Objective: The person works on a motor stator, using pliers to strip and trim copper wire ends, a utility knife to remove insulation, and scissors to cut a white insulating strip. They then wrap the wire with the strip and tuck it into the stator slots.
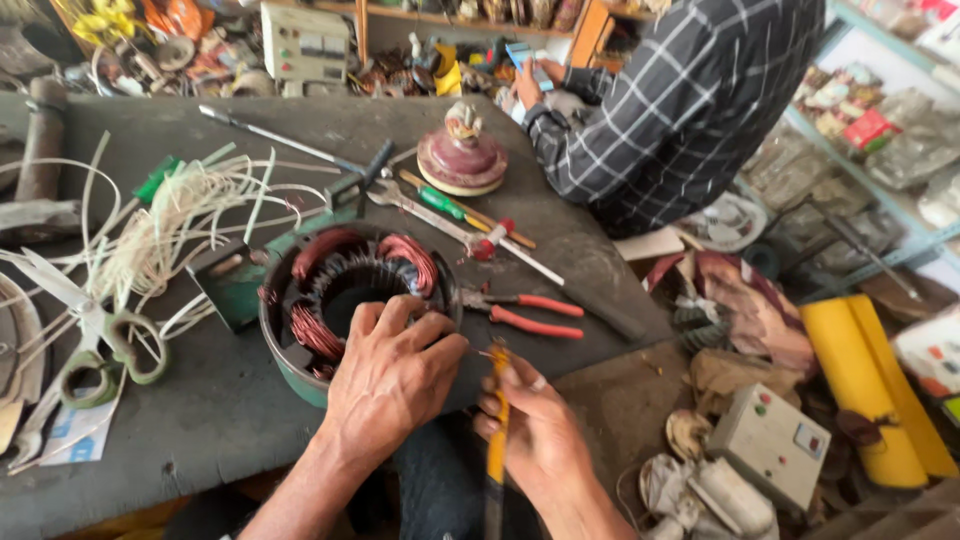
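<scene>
we see the left hand resting with fingers curled on the rim of the motor stator with copper windings on the desk, the right hand gripping a yellow-handled tool just beside it, red-handled pliers near

Red-handled pliers, scissors, white wire

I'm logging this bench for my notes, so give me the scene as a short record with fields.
Left hand: resting on the motor stator, fingers over its copper windings
Right hand: gripping a yellow-handled tool
Beside stator: red-handled pliers
Far left: scissors, loose white wire
Surface: dark workbench
Behind: person in checked shirt, bent over the bench
</scene>
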Motion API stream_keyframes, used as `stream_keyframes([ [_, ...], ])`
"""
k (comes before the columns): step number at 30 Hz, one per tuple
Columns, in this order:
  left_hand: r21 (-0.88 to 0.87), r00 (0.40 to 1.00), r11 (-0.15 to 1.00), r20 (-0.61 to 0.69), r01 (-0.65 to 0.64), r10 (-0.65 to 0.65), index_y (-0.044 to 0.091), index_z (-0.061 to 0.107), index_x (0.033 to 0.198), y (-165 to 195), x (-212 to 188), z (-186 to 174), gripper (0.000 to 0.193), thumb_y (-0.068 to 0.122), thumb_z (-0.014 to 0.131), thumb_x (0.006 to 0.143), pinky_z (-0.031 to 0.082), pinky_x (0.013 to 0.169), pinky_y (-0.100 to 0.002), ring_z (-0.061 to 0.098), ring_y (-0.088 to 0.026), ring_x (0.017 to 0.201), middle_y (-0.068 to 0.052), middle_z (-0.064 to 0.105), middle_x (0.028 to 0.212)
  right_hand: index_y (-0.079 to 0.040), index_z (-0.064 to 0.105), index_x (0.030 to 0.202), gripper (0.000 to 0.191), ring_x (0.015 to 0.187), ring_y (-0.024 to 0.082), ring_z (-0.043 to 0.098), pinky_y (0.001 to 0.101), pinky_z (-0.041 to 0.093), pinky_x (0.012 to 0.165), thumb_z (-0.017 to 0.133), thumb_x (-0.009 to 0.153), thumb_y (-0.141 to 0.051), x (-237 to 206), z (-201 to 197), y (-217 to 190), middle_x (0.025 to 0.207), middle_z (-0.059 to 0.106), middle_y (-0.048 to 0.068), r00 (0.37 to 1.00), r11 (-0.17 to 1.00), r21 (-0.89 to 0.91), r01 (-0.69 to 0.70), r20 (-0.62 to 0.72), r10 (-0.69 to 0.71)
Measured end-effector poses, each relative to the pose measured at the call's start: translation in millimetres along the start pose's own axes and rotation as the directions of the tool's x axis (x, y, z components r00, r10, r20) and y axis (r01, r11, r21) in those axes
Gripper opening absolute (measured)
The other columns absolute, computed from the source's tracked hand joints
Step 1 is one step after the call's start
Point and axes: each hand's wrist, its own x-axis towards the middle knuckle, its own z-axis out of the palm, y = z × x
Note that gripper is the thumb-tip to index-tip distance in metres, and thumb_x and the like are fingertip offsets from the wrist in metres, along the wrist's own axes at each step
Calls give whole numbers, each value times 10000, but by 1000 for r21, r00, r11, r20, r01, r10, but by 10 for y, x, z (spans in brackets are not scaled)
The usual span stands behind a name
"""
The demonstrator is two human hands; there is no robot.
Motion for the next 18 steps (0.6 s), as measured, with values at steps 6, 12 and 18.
stream_keyframes([
  [6,-86,997,995,-59,43,-48,131,723,1056,-15,-50,-238,196,156,700,863,407,856,-418,592,-231,1004,-8,655,937,-105,571,1371,348,951,107,572,264,463,845,616,1072,-277,-275,32,-938,1076,589,22,854,853,-49,519,35,-518],
  [12,-221,963,947,-77,235,-258,114,689,971,120,-140,-373,122,166,695,860,407,814,-424,628,-256,933,-29,694,929,-232,558,1212,166,1169,221,623,542,549,962,606,1057,-197,435,-145,-1771,1214,663,28,529,529,-35,848,-15,-849],
  [18,-218,978,959,-64,179,-197,121,677,941,236,-240,-457,124,151,698,822,431,842,-424,647,-267,979,-33,711,920,-155,579,1139,232,934,239,664,488,584,878,686,955,-62,1552,-153,-1295,1015,654,50,830,835,44,549,-144,-539],
])
